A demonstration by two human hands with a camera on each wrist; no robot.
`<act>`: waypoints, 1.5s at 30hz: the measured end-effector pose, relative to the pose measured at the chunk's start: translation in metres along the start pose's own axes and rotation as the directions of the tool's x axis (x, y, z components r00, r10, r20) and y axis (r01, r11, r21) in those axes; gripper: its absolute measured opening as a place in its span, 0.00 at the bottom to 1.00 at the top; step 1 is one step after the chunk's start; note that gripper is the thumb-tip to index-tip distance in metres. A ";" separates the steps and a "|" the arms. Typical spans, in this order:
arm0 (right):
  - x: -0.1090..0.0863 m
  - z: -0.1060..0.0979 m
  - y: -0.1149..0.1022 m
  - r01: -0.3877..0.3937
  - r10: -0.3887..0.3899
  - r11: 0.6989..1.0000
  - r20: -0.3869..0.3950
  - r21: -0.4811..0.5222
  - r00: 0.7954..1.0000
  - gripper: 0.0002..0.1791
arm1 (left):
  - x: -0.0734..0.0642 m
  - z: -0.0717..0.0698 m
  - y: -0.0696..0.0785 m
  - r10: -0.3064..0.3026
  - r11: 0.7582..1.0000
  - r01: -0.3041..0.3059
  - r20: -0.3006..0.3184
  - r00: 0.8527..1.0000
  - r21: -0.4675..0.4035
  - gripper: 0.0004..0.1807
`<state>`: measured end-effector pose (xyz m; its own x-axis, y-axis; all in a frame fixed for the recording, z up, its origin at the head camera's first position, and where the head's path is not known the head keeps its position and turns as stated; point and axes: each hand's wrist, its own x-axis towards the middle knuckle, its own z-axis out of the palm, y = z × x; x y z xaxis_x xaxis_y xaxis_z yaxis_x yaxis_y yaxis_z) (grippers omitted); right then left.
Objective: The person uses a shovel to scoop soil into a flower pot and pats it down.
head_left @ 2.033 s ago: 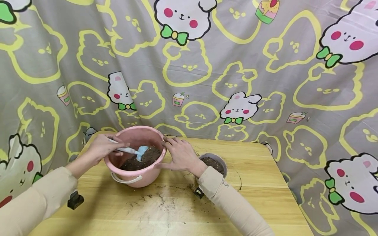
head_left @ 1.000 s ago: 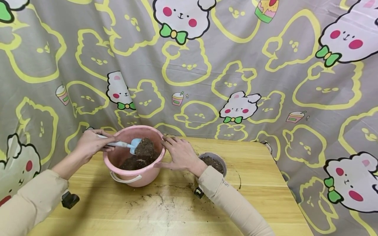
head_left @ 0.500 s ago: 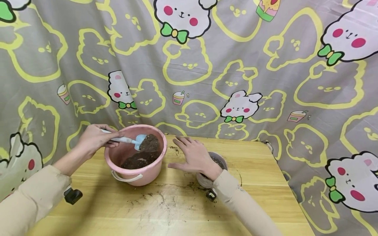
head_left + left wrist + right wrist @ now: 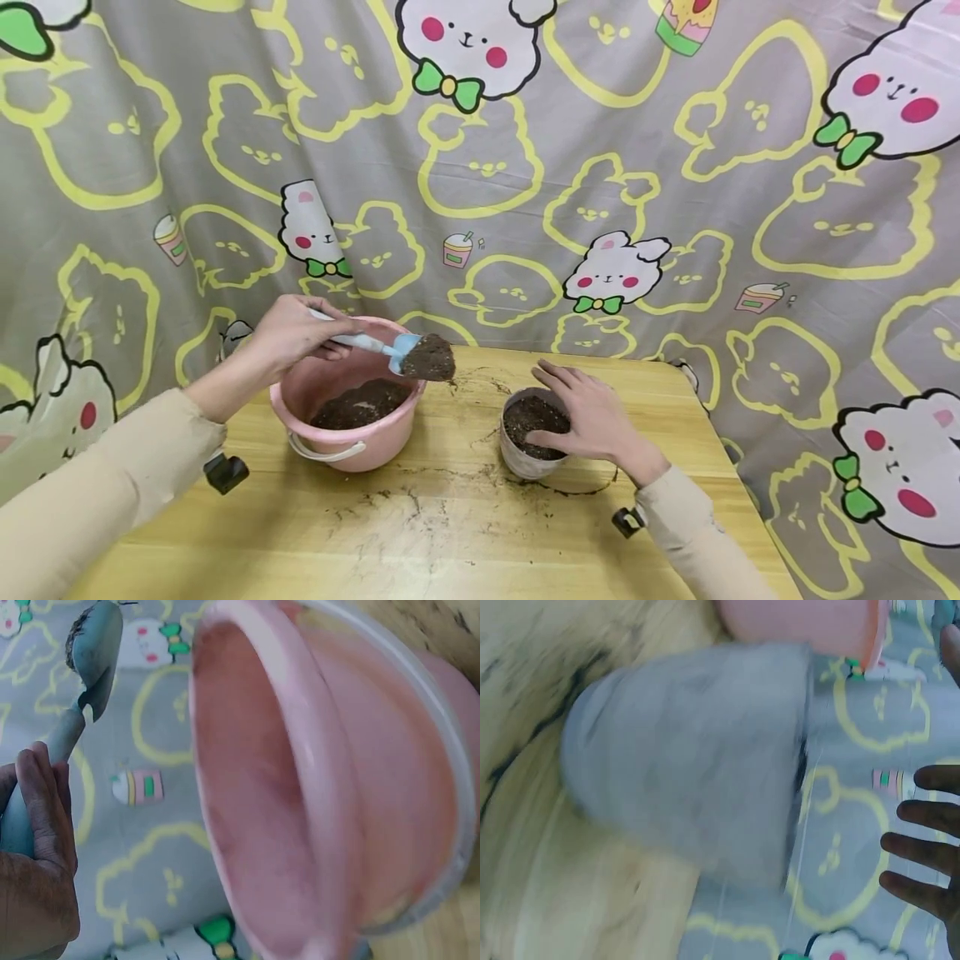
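Observation:
My left hand grips the pale handle of a small blue trowel, its blade heaped with dark soil. The loaded blade is over the right rim of a pink bucket, which has more soil in its bottom. My right hand is spread with straight fingers above the right side of a grey pot filled with soil. In the right wrist view the fingers stand apart from the grey pot. The left wrist view shows fingers curled round the trowel handle.
A wooden table bears everything, with soil crumbs scattered in front of the bucket and round the pot. A patterned grey curtain hangs behind. The bucket's white handle hangs down at its front.
The left hand has lifted the soil-loaded trowel up and rightward from inside the bucket to its rim. The right hand has let go of the bucket and moved right to the pot.

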<state>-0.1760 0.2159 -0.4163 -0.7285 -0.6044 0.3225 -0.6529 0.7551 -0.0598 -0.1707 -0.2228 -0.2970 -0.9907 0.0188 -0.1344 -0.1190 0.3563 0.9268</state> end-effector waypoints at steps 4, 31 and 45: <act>-0.020 0.000 0.014 -0.014 0.014 1.000 0.004 -0.002 1.000 0.56 | 0.003 0.022 0.008 0.051 0.991 -0.050 -0.006 0.999 0.121 0.27; -0.056 0.033 0.043 -0.130 0.131 0.991 0.076 -0.020 0.988 0.61 | 0.046 0.184 0.005 0.016 0.999 -0.022 0.178 0.984 0.034 0.09; -0.055 0.038 0.045 -0.125 0.125 0.992 0.083 -0.007 0.989 0.60 | 0.042 0.188 0.006 0.231 0.894 -0.292 0.210 0.950 0.339 0.09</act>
<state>-0.1736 0.2735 -0.4721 -0.8192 -0.5239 0.2331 -0.5551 0.8266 -0.0929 -0.2011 -0.0437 -0.3629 -0.9551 0.2961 0.0126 0.2052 0.6301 0.7489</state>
